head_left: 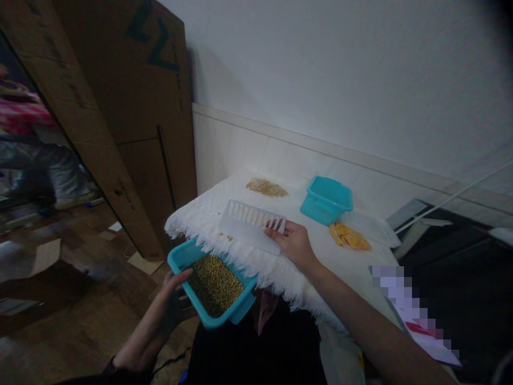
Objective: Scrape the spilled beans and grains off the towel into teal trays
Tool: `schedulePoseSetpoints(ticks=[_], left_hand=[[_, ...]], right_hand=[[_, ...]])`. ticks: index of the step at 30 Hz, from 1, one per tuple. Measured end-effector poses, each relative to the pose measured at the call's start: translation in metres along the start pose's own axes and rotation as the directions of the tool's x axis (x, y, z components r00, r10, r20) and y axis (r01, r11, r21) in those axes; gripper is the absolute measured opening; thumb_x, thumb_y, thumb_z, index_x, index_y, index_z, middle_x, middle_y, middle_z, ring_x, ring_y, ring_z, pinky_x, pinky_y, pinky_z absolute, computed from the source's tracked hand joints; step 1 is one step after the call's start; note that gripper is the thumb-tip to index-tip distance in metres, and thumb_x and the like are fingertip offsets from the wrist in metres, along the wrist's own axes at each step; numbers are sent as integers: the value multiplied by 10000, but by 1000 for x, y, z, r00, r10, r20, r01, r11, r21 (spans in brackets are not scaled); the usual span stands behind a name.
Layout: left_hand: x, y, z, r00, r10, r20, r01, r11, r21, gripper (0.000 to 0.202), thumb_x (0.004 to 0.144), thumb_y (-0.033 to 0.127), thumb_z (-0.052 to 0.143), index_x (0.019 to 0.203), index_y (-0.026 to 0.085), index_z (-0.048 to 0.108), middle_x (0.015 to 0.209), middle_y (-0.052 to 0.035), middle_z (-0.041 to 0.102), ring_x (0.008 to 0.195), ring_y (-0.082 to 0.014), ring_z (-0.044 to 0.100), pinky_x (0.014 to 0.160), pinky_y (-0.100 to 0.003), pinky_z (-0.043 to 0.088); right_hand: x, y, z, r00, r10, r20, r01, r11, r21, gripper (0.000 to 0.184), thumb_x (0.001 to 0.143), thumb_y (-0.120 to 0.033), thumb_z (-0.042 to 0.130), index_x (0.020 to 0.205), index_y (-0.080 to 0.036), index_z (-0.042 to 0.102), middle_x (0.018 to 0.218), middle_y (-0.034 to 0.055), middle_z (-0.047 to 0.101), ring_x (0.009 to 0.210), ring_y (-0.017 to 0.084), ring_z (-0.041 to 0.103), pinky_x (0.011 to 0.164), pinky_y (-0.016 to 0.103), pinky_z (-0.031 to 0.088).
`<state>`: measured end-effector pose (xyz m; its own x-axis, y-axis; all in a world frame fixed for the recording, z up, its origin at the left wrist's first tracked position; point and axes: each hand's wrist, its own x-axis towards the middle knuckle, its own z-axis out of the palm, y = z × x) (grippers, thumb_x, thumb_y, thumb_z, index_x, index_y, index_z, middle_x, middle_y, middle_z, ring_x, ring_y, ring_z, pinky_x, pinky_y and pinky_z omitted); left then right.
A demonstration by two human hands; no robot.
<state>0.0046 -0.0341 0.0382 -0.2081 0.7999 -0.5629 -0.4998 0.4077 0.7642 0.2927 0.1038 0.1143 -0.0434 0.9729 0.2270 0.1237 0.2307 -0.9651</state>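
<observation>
My left hand (175,299) grips the left side of a teal plastic bin (213,322), its thumb over the rim. Inside the bin lie many greenish-yellow beans (218,283). The bin is held just off the table's front edge, partly under the cloth fringe. My right hand (290,243) is closed on the right end of a flat white slotted plastic piece (248,233), which lies low over the cloth near that edge. A few loose beans (225,236) sit on the cloth beside the slotted piece.
On the white fringed cloth (208,206) are a pile of pale grains (266,187), a second teal bin (326,200) and a crumpled yellow thing (349,237). A tall cardboard box (152,101) stands left, a white wall (340,69) behind. Dark items (452,267) lie at right.
</observation>
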Motion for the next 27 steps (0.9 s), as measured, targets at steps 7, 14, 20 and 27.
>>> schedulePoseSetpoints(ticks=[7, 14, 20, 27], left_hand=[[0, 0, -1, 1000, 7, 0, -7, 1000, -8, 700, 788, 566, 958, 1382, 324, 676, 1046, -92, 859, 995, -395, 873, 842, -512, 700], [8, 2, -6, 1000, 19, -9, -19, 1000, -5, 686, 823, 538, 949, 1403, 330, 647, 1061, -94, 836, 924, -382, 873, 762, -487, 703], [14, 2, -9, 998, -43, -45, 43, 999, -1, 881, 764, 582, 995, 1514, 350, 595, 1211, -144, 816, 1074, -422, 864, 871, -551, 718], [16, 2, -15, 1000, -9, -5, 9, 1000, 28, 856, 744, 606, 1017, 1440, 327, 605, 1154, -128, 815, 1083, -418, 863, 880, -543, 721]], right_hand=[[5, 2, 0, 1000, -5, 6, 5, 998, -60, 620, 573, -738, 1045, 845, -198, 909, 821, 109, 873, 712, 283, 786, 662, 374, 620], [-3, 0, 5, 1000, -12, 11, 12, 1000, -2, 563, 594, -692, 1053, 873, -222, 921, 918, 114, 903, 837, 321, 841, 778, 416, 667], [-11, -2, 10, 1000, 1, 23, -2, 1000, 15, 548, 602, -712, 1040, 821, -228, 905, 836, 99, 878, 758, 294, 806, 696, 392, 646], [-9, -3, 3, 983, -47, -179, 49, 999, 6, 491, 685, -631, 1018, 895, -200, 914, 861, 97, 884, 747, 287, 796, 667, 372, 621]])
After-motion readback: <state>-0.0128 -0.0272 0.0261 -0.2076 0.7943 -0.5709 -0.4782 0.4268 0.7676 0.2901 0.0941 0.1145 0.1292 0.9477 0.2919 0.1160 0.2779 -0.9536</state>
